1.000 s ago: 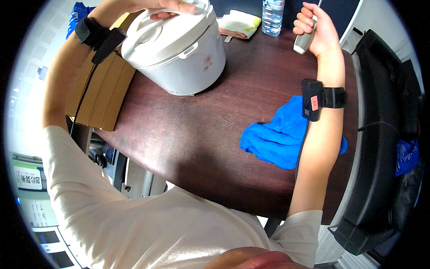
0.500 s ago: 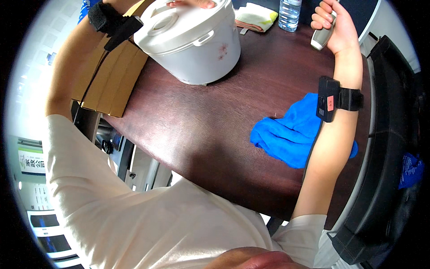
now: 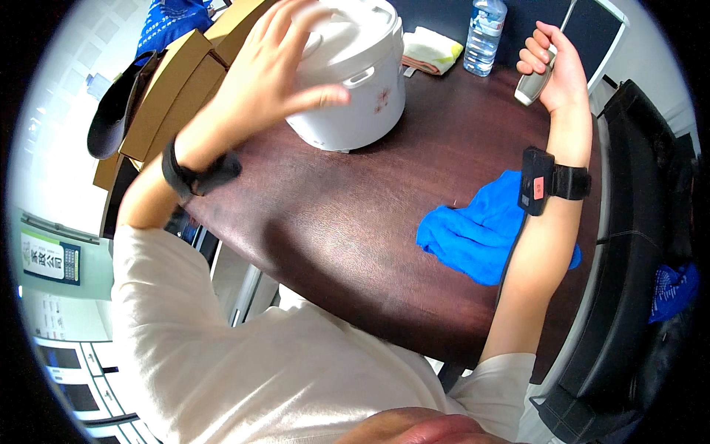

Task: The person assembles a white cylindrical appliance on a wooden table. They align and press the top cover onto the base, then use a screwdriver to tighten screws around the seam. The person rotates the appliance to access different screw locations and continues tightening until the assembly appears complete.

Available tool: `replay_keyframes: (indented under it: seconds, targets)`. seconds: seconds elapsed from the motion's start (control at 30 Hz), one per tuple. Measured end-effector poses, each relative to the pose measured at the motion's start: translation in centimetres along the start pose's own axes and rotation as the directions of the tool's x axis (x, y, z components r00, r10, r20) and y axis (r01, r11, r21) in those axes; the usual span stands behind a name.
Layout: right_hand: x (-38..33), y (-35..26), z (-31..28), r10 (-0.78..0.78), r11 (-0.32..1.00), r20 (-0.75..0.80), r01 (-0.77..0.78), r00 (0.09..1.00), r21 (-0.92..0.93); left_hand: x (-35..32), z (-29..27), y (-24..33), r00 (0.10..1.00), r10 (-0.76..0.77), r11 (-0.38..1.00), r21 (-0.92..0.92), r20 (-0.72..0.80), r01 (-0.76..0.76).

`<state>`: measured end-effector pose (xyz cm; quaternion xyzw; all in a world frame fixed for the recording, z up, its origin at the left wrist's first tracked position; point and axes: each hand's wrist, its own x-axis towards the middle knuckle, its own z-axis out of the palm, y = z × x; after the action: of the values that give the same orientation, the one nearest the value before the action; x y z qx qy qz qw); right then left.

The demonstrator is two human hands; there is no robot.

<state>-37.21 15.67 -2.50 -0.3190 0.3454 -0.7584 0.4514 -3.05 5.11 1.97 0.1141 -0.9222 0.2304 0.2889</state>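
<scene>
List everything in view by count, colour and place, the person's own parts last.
table: 1, dark brown, centre
rice cooker: 1, white, far side of table
towel: 1, white and yellow-green, folded, right of rice cooker
bottle: 1, clear, right of towel
cloth: 1, blue, crumpled on table, right
tool: 1, grey handle, upper right
cardboard box: at least 1, brown, upper left
curved item: 1, black, left of cardboard box
bag-like items: 2, blue, upper left and far right
padded seat: 1, black, right
sign: 1, mostly white, far left
wrist devices: 2, black, one each side
shirt: 1, off-white, bottom
left hand: 1, bare, spread before rice cooker; contact unclear
right hand: 1, bare, gripping tool
</scene>
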Motion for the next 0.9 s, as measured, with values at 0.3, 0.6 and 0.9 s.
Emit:
replay_keyframes:
  seconds: [0.3, 0.6, 0.9]
  targets:
    - [-1.8, 2.2, 7.0, -0.085, 0.996, 0.194, 0.091, 0.977, -0.024, -4.4, 3.4, 1.1, 0.968, -0.122, 0.991, 0.033, -0.219, 0.133]
    - [-1.8, 2.4, 19.8, -0.261, 0.946, 0.340, 0.309, 0.904, -0.097, -4.2, 3.7, 1.3, 0.955, -0.168, 0.985, 0.001, -0.244, 0.174]
    - [1.1, 5.3, 20.5, 0.021, 0.985, 0.303, 0.032, 0.953, -0.168, -3.8, 4.5, 2.0, 0.937, -0.121, 0.990, 0.027, -0.327, 0.137]
